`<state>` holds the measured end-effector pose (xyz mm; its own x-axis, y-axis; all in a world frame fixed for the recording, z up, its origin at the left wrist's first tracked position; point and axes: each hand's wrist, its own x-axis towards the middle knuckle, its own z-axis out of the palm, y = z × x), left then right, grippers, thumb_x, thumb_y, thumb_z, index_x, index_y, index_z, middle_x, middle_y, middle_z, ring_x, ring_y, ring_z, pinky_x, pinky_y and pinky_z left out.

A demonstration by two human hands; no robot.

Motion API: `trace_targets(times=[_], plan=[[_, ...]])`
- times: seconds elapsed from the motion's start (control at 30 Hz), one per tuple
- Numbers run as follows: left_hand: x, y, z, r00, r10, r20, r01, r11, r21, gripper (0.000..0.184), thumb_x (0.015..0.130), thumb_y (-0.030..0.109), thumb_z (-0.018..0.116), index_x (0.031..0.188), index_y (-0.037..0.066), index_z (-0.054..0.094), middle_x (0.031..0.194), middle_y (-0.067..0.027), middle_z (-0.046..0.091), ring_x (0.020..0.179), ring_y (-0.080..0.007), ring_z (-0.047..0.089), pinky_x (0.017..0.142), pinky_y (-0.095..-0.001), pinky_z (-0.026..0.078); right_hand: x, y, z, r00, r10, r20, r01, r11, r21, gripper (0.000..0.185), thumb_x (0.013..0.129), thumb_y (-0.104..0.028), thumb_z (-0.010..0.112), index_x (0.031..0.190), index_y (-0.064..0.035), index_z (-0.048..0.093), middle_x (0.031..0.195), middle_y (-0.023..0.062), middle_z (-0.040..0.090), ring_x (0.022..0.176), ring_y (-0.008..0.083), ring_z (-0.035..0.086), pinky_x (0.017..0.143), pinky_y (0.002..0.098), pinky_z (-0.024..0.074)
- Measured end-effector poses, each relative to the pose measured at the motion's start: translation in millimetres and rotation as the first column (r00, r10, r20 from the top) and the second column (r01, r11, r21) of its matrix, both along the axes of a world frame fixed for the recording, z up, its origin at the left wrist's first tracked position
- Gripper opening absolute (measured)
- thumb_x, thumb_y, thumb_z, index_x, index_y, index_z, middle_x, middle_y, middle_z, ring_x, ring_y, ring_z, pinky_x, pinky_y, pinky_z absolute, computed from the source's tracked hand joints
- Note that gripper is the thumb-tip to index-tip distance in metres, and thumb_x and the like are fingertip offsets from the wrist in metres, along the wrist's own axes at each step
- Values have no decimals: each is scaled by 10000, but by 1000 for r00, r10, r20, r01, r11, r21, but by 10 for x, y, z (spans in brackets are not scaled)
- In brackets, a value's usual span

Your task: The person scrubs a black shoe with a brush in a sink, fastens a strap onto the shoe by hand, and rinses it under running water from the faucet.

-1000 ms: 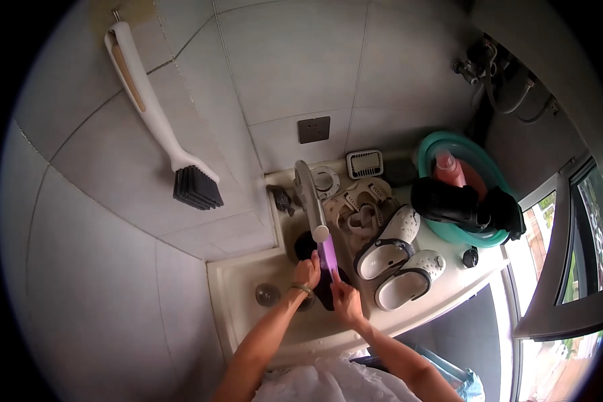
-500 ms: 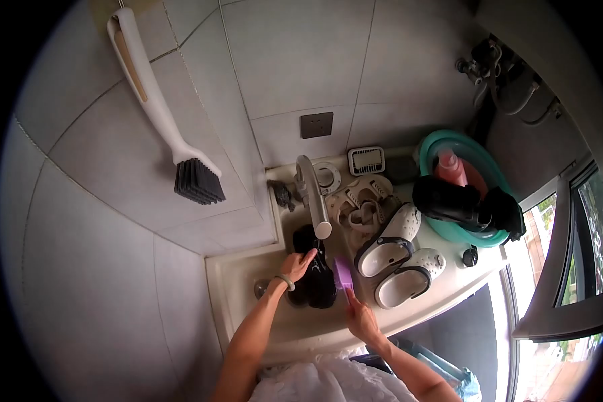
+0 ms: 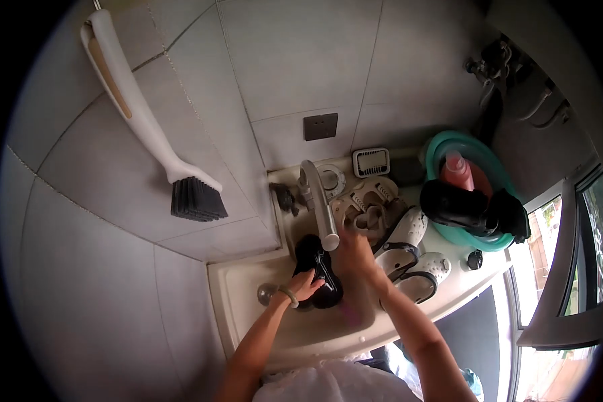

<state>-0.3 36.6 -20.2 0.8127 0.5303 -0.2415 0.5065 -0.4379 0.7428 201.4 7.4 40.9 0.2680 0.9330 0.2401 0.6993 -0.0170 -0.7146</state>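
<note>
A wet, shiny black shoe [image 3: 328, 291] lies in the sink [image 3: 231, 285] below the faucet [image 3: 323, 214]. My left hand [image 3: 305, 287], with a bracelet on its wrist, grips the shoe's near part from the left. My right hand [image 3: 355, 251] is beside the faucet spout, close to the beige sandals [image 3: 382, 194]. Motion smears its fingers, so I cannot tell what they hold. A faint purple blur, perhaps the purple brush [image 3: 350, 312], shows low in the sink, right of the shoe.
White clogs [image 3: 409, 231] stand on the right ledge. Behind them a teal basin [image 3: 442, 141] holds a pink bottle [image 3: 456, 171] and black items. A soap dish [image 3: 371, 163] sits at the back. A large white brush [image 3: 137, 114] hangs on the left wall.
My right hand has let go of the purple brush and moved up toward the faucet. My left hand has slid nearer along the shoe. The view has shifted slightly.
</note>
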Motion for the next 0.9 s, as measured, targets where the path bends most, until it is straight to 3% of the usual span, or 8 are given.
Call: trace_targets(times=[0.13,0.23,0.3,0.37,0.47,0.73,0.87,0.9], plan=[[-263,-151,266,981,114,156,-113,993,-11,406,934,359,576,948,-33,473,665,-202,525,565,-303,491,550,-409,398,208,935,-67,968,-46,-245,56,998,34,263,877,-119,533,1103,5,586,644,177,575,576,297,586,556,371,462],[-396,-184,566,984,158,-80,-172,961,-216,384,933,337,589,1008,-26,489,680,-132,554,608,-203,529,578,-362,430,146,1198,-88,900,-166,-404,123,984,-132,211,888,-175,533,914,-4,653,649,139,615,588,239,600,584,353,472],[-483,-285,534,929,303,212,-177,868,-465,306,916,254,623,1018,-12,511,728,-89,582,659,-166,556,627,-332,463,90,1298,-105,855,-252,-453,161,960,-230,283,896,-212,533,787,-9,698,653,114,641,597,199,610,602,341,478],[-556,-343,511,886,359,295,-130,801,-584,272,894,95,644,1107,9,500,849,-7,574,770,-96,556,722,-274,488,138,1445,-224,893,-255,-371,171,954,-245,305,885,-199,467,778,-42,705,716,144,665,704,309,645,698,393,490],[-543,-465,557,741,574,350,-79,591,-803,318,894,70,636,1156,12,464,907,-9,547,816,-93,543,745,-263,488,129,1479,-245,872,-288,-395,184,942,-281,303,870,-223,486,774,-33,702,751,159,677,747,329,657,725,400,497],[-415,-602,823,712,573,406,-147,687,-712,401,894,52,613,1240,-5,418,1034,-22,540,909,-101,536,804,-262,485,171,1677,83,692,-523,-497,158,782,-603,356,773,-297,613,792,56,660,736,141,670,659,228,682,671,309,537],[-334,-652,914,708,580,404,-216,722,-657,395,881,43,626,1226,-30,448,1099,-71,587,969,-123,579,844,-279,489,215,1114,-124,580,-143,-802,-32,980,-198,338,851,-281,567,928,43,628,739,114,635,628,191,624,601,309,505],[-318,-672,963,714,593,374,-264,722,-640,357,871,35,637,1183,-43,483,1091,-90,609,980,-134,600,847,-279,496,67,838,-80,680,-147,-718,104,989,-103,306,872,-260,559,946,30,623,773,108,630,659,182,612,609,307,498]])
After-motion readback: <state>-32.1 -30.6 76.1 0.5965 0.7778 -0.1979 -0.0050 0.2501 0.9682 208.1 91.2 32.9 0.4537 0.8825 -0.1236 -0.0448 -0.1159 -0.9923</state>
